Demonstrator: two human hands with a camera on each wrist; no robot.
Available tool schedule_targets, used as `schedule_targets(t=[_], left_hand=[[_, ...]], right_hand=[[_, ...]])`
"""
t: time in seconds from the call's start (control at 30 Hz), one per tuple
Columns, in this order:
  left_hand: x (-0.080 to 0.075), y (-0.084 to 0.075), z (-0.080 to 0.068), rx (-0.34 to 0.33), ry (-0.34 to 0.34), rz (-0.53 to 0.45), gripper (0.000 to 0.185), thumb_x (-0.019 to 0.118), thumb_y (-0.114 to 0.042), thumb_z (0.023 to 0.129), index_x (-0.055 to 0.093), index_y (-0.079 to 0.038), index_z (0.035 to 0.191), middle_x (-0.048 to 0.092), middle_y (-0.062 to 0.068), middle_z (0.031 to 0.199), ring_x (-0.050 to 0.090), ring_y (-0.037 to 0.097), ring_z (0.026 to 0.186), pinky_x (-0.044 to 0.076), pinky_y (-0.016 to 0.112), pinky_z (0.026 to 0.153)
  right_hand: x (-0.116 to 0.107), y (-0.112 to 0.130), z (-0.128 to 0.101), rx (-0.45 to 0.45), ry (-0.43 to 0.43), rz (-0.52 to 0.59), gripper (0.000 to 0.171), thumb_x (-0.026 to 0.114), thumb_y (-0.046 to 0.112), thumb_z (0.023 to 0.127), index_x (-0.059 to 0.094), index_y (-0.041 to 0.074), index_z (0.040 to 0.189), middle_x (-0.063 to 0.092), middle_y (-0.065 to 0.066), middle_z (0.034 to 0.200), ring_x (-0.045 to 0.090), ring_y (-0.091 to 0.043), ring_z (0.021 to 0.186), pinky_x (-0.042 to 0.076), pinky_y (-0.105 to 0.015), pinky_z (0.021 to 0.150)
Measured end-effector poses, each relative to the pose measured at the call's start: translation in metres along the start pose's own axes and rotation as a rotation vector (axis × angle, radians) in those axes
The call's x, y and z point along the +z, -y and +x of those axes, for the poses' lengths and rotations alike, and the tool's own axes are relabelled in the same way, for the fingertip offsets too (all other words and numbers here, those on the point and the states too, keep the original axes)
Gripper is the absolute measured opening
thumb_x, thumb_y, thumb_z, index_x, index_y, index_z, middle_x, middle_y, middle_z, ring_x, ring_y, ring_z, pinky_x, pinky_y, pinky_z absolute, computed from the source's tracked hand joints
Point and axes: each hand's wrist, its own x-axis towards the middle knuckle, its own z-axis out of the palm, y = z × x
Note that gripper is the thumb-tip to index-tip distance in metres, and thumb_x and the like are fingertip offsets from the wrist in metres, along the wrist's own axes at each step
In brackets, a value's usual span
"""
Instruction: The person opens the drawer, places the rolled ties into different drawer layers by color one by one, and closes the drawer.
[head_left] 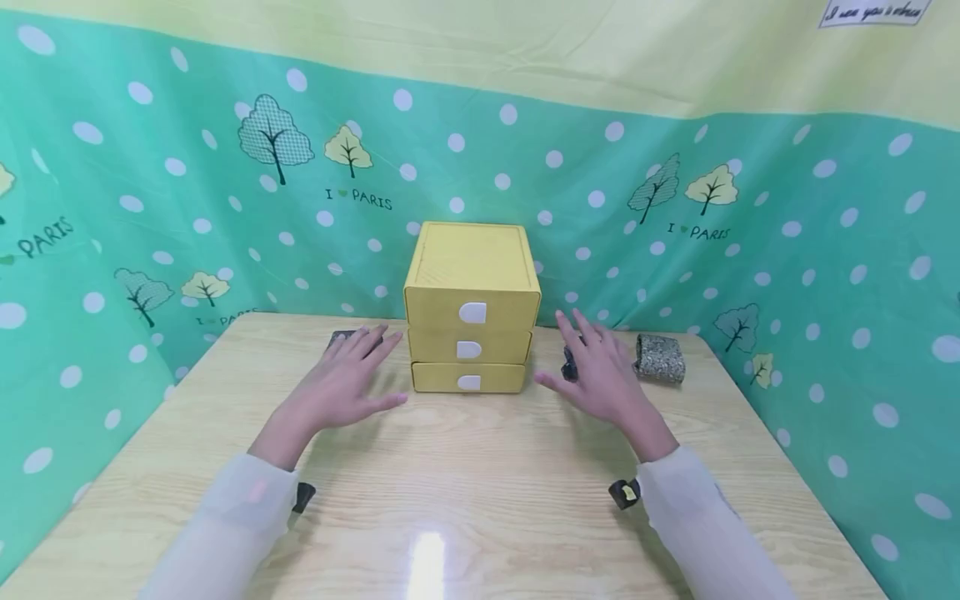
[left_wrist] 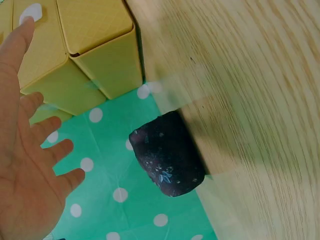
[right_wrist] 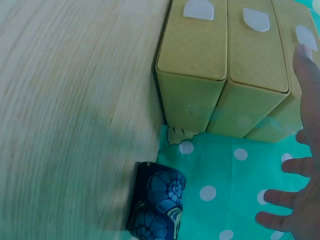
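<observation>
Drawers (head_left: 470,321) stand between left hand (head_left: 341,387), right hand (head_left: 600,375).

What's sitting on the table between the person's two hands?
The yellow three-drawer box stands between the left hand and the right hand, as the head view shows; nearer the viewer, only bare table.

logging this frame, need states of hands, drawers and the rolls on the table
left hand: open, fingers spread, holds nothing
right hand: open, fingers spread, holds nothing
yellow drawer box: upright, all three drawers closed
dark roll: lying left of the box, untouched
blue patterned roll: right of the box, untouched
speckled roll: far right, untouched
</observation>
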Motion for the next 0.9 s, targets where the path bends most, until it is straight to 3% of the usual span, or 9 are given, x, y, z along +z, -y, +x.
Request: schedule_targets(t=[0.2, 0.3, 0.43, 0.63, 0.9], left_hand=[[-0.004, -0.002, 0.007, 0.005, -0.048, -0.017, 0.084, 0.055, -0.059, 0.101, 0.024, -0.014, 0.164, 0.025, 0.02, 0.166, 0.022, 0.046, 0.151, 0.02, 0.069, 0.122], [-0.006, -0.002, 0.011, 0.014, -0.079, -0.024, 0.078, 0.054, -0.053, 0.103, 0.026, -0.012, 0.163, 0.029, 0.021, 0.164, 0.028, 0.046, 0.148, 0.027, 0.069, 0.12], [-0.013, -0.003, 0.019, 0.025, -0.128, -0.036, 0.072, 0.049, -0.047, 0.107, 0.027, -0.008, 0.162, 0.032, 0.021, 0.162, 0.031, 0.045, 0.147, 0.03, 0.066, 0.12], [-0.022, -0.008, 0.033, 0.019, -0.189, -0.078, 0.066, 0.046, -0.041, 0.109, 0.025, -0.006, 0.162, 0.033, 0.021, 0.162, 0.031, 0.042, 0.148, 0.027, 0.06, 0.124], [-0.027, -0.014, 0.045, -0.004, -0.245, -0.14, 0.068, 0.041, -0.044, 0.11, 0.018, -0.009, 0.164, 0.035, 0.02, 0.161, 0.032, 0.042, 0.148, 0.032, 0.06, 0.122]], right_hand=[[0.001, 0.005, 0.009, -0.151, -0.277, 0.01, 0.086, 0.07, 0.053, 0.092, 0.037, 0.008, 0.158, 0.044, -0.021, 0.155, 0.047, -0.047, 0.134, 0.039, -0.068, 0.113], [0.003, 0.008, 0.016, -0.234, -0.422, 0.023, 0.078, 0.077, 0.04, 0.089, 0.047, 0.002, 0.15, 0.054, -0.023, 0.145, 0.054, -0.045, 0.127, 0.045, -0.064, 0.11], [0.003, 0.016, 0.025, -0.315, -0.549, 0.067, 0.069, 0.082, 0.027, 0.086, 0.055, -0.002, 0.142, 0.062, -0.024, 0.132, 0.059, -0.044, 0.119, 0.053, -0.059, 0.101], [0.005, 0.028, 0.033, -0.392, -0.642, 0.099, 0.054, 0.081, 0.018, 0.087, 0.061, -0.004, 0.132, 0.066, -0.022, 0.12, 0.062, -0.04, 0.109, 0.056, -0.053, 0.093], [0.006, 0.045, 0.043, -0.447, -0.656, 0.075, 0.046, 0.076, 0.017, 0.091, 0.062, -0.004, 0.131, 0.067, -0.021, 0.118, 0.062, -0.037, 0.106, 0.057, -0.048, 0.091]])
